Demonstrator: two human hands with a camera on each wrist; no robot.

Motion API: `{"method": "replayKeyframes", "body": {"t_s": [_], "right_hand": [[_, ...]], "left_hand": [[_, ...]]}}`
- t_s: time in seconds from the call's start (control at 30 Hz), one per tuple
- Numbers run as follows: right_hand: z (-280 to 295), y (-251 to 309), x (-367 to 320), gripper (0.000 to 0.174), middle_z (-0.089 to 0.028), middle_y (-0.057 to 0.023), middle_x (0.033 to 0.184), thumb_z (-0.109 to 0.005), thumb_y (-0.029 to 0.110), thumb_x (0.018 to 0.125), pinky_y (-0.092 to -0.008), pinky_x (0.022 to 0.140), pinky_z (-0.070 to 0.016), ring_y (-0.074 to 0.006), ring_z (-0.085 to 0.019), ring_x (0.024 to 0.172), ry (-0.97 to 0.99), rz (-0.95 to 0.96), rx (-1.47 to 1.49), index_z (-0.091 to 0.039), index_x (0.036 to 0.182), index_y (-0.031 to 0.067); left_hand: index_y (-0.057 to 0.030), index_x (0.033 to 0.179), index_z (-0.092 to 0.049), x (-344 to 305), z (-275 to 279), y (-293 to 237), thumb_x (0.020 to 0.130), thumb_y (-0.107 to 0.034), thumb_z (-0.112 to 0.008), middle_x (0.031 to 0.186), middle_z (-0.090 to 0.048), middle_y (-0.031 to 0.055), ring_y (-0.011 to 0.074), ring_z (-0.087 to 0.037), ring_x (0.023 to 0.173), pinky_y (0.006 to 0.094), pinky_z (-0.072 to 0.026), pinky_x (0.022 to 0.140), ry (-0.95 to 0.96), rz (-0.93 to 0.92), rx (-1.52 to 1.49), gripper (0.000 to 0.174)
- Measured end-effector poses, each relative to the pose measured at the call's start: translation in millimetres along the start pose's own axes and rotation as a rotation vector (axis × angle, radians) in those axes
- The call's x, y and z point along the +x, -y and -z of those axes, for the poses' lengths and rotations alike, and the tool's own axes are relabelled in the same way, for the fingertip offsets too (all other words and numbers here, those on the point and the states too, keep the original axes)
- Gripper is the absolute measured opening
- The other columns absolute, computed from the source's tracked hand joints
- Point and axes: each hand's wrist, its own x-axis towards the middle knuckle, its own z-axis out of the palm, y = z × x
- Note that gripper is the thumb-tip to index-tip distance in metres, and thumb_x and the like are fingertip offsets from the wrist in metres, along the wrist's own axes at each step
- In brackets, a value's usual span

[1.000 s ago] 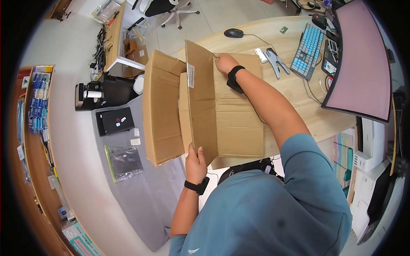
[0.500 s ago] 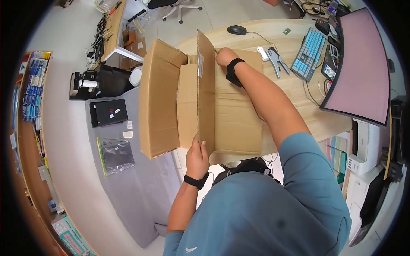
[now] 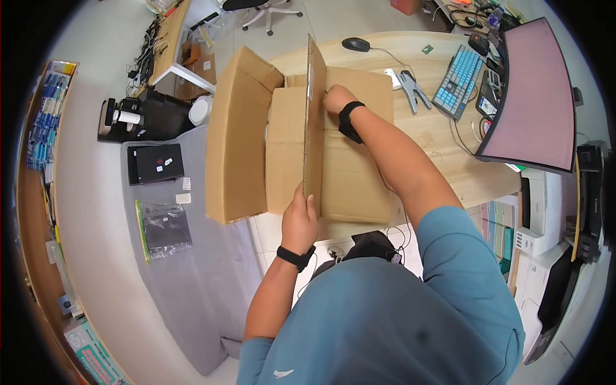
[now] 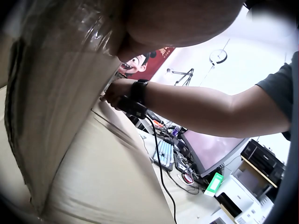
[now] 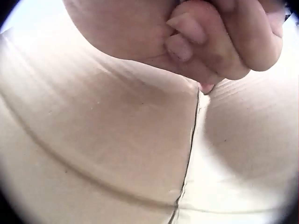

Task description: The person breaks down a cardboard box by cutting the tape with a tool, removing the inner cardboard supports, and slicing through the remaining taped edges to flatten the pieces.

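A brown cardboard box with spread panels leans over the desk's left edge in the head view. One panel stands nearly edge-on, and a creased flap lies to its right over the desk. At the near end, my left hand grips the upright panel, thumb on its right face. Farther along, my right hand has its fingers curled at the fold between panel and flap. The right wrist view shows these curled fingers at the top of a dark seam in the cardboard.
Right of the box, a stapler-like grey tool, a blue keyboard and a curved monitor stand on the desk. A mouse lies farther back. Left is a grey couch holding a black laptop and a plastic bag.
The upright panel has swung right and now appears nearly edge-on, widening the gap to the left panel. My left hand moved up and slightly right with it; my right hand stays near the fold.
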Motion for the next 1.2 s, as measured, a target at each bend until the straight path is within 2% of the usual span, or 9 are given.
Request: {"method": "replayKeyframes", "body": {"t_s": [0.37, 0.4, 0.5, 0.83, 0.97, 1.03, 1.1, 1.17, 1.2], "right_hand": [[-39.4, -9.5, -63.9, 0.036, -0.067, -0.032, 0.099, -0.059, 0.023, 0.086, -0.0438, 0.084, -0.0532, -0.0444, -0.067, 0.096, 0.09, 0.062, -0.202, -0.07, 0.095, -0.0093], [-47.1, -8.3, -79.8, 0.03, -0.066, -0.0326, 0.092, -0.055, 0.018, 0.085, -0.045, 0.083, -0.0529, -0.0456, -0.066, 0.09, -0.003, -0.002, -0.086, -0.072, 0.089, -0.0068], [-49.8, -0.3, -117.2, 0.035, -0.067, -0.0307, 0.1, -0.057, 0.024, 0.089, -0.0438, 0.085, -0.0528, -0.0429, -0.066, 0.096, 0.012, 0.019, -0.097, -0.071, 0.094, -0.0079], [-153.4, -12.0, -254.5, 0.02, -0.066, -0.0333, 0.092, -0.059, 0.012, 0.081, -0.048, 0.082, -0.0532, -0.0452, -0.066, 0.091, -0.1, -0.005, -0.064, -0.071, 0.081, -0.004], [-178.4, -2.9, -337.4, 0.024, -0.066, -0.0338, 0.095, -0.056, 0.013, 0.08, -0.0479, 0.085, -0.0527, -0.0451, -0.066, 0.092, 0.206, -0.025, -0.235, -0.072, 0.083, -0.0048], [-190.9, -5.3, -380.2, 0.028, -0.067, -0.0314, 0.092, -0.054, 0.017, 0.081, -0.0478, 0.087, -0.0518, -0.0439, -0.067, 0.091, 0.544, 0.079, -0.368, -0.072, 0.083, -0.0042], [-227.9, -64.3, -391.2, 0.029, -0.068, -0.0289, 0.088, -0.052, 0.017, 0.083, -0.0484, 0.087, -0.0508, -0.0439, -0.066, 0.089, 0.463, 0.156, -0.457, -0.072, 0.083, -0.0043], [-199.3, -81.5, -389.6, 0.031, -0.067, -0.0279, 0.086, -0.05, 0.019, 0.086, -0.0508, 0.085, -0.0506, -0.0454, -0.065, 0.087, 0.303, 0.199, -0.212, -0.071, 0.084, -0.0034], [-173.2, -73.0, -389.7, 0.031, -0.067, -0.0284, 0.085, -0.049, 0.02, 0.088, -0.052, 0.083, -0.0505, -0.046, -0.065, 0.085, 0.2, 0.085, -0.14, -0.071, 0.084, -0.0028]], "left_hand": [[0.0042, 0.134, -0.044, 3.9, 0.1, 12.1, 0.1, -0.012, -0.047, 0.091, -0.066, 0.0301, 0.0478, -0.063, 0.086, 0.0516, -0.0497, 0.076, -0.046, -0.086, -0.028, 0.038], [0.0042, 0.134, -0.044, 4.0, 0.2, 13.0, 0.1, -0.012, -0.047, 0.091, -0.066, 0.0301, 0.0478, -0.063, 0.086, 0.0516, -0.0497, 0.076, -0.049, -0.092, -0.037, 0.038], [0.0043, 0.133, -0.045, 5.1, -3.0, 18.7, 0.1, -0.013, -0.047, 0.092, -0.066, 0.0307, 0.0481, -0.063, 0.087, 0.0518, -0.05, 0.076, -0.048, -0.11, -0.038, 0.038], [0.0061, 0.132, -0.045, 18.7, -2.8, 37.0, 0.098, -0.013, -0.047, 0.092, -0.066, 0.0322, 0.0486, -0.064, 0.088, 0.053, -0.05, 0.077, -0.102, -0.222, -0.039, 0.04], [0.0067, 0.13, -0.045, 19.2, 0.3, 43.0, 0.098, -0.014, -0.045, 0.091, -0.066, 0.0319, 0.0485, -0.064, 0.088, 0.0536, -0.0494, 0.076, -0.086, -0.218, -0.103, 0.038], [0.0057, 0.13, -0.044, 22.7, 0.3, 44.2, 0.099, -0.014, -0.045, 0.091, -0.066, 0.0314, 0.0489, -0.063, 0.088, 0.0537, -0.0493, 0.075, -0.078, -0.234, -0.101, 0.037], [0.0045, 0.131, -0.044, 23.1, 3.7, 41.0, 0.099, -0.014, -0.044, 0.094, -0.066, 0.0311, 0.0487, -0.063, 0.09, 0.0536, -0.0493, 0.077, -0.082, -0.214, -0.106, 0.037], [0.0025, 0.128, -0.048, 18.6, 7.5, 39.3, 0.101, -0.016, -0.045, 0.108, -0.064, 0.0314, 0.0469, -0.061, 0.102, 0.0501, -0.0486, 0.086, -0.029, -0.11, -0.086, 0.032], [0.0025, 0.128, -0.048, 17.7, 9.7, 41.8, 0.101, -0.016, -0.045, 0.108, -0.064, 0.0314, 0.0469, -0.061, 0.102, 0.0501, -0.0486, 0.086, -0.031, -0.103, -0.083, 0.032]]}}
